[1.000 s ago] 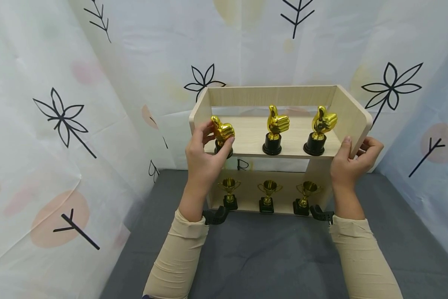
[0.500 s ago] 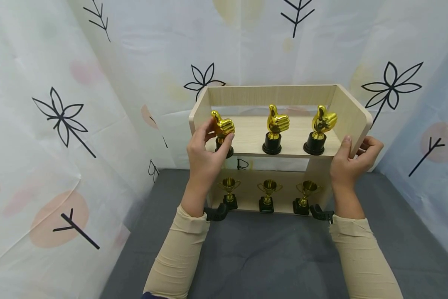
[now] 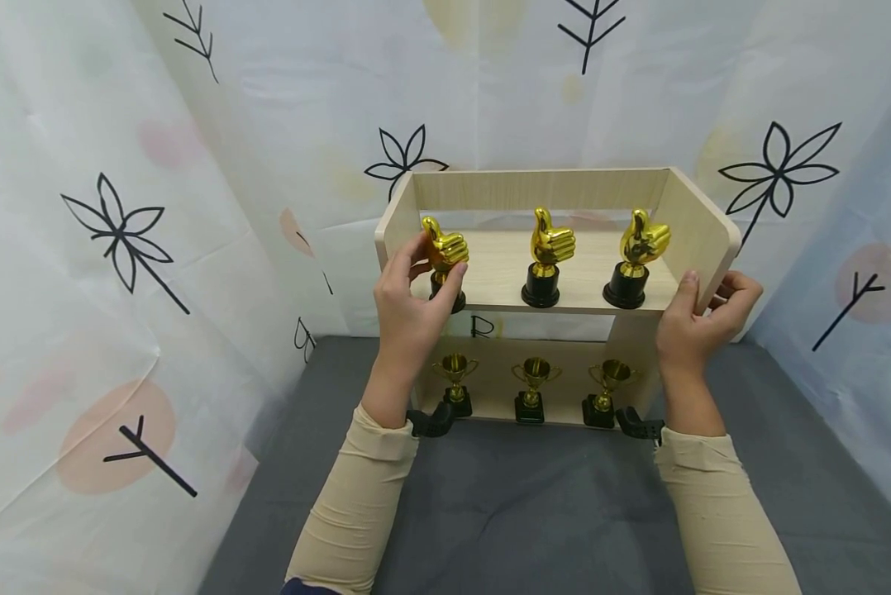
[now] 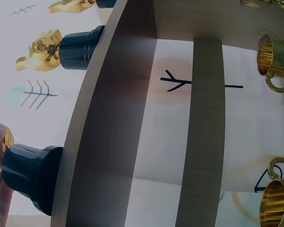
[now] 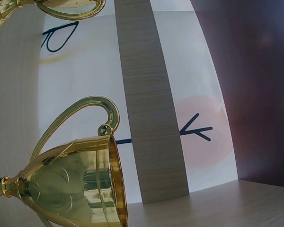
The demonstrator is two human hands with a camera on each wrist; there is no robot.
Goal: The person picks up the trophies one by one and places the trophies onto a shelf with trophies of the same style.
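My left hand [image 3: 410, 318] pinches a gold thumbs-up trophy [image 3: 450, 248] between thumb and fingers at the left end of the upper shelf. The trophy stands upright near the front edge; in the left wrist view its black base [image 4: 31, 175] meets the shelf board. My right hand [image 3: 702, 326] grips the right side panel [image 3: 702, 227] of the pale wooden rack [image 3: 542, 188], thumb in front and fingers behind. A second thumbs-up trophy [image 3: 551, 246] stands mid-shelf, and a third [image 3: 642, 244] stands to the right. The left hand hides part of the rack's left side.
Three gold cup trophies, left [image 3: 456, 372], middle [image 3: 535, 376] and right [image 3: 611, 380], stand on black bases on the lower level. Beneath the rack lies a dark grey cloth [image 3: 535, 504]. Patterned white fabric [image 3: 289, 107] hangs behind and at both sides.
The left thumbs-up trophy has risen slightly and come from a forward tilt to upright, with my left hand shifting a little rightward. My right hand and the other trophies have stayed put.
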